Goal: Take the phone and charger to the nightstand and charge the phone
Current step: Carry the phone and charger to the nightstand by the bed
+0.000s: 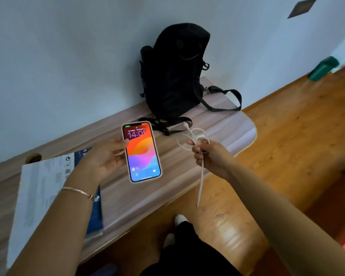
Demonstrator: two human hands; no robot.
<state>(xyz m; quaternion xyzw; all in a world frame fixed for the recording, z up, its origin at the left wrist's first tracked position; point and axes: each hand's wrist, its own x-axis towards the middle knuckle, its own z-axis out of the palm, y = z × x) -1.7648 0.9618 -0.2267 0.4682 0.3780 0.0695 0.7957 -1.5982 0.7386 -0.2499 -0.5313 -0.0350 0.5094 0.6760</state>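
Note:
My left hand holds a phone by its left edge above a wooden desk. The phone has a pale case and its screen is lit with a colourful lock screen showing 14:05. My right hand is closed on a bunched white charger cable. Loops of the cable stick out above my fingers, and one end hangs down below my hand over the desk's front edge. Whether a plug block is in the bundle is hard to tell.
A black backpack stands on the desk against the white wall, straps trailing. White papers and a blue booklet lie at the desk's left. A green object sits on the wooden floor by the wall.

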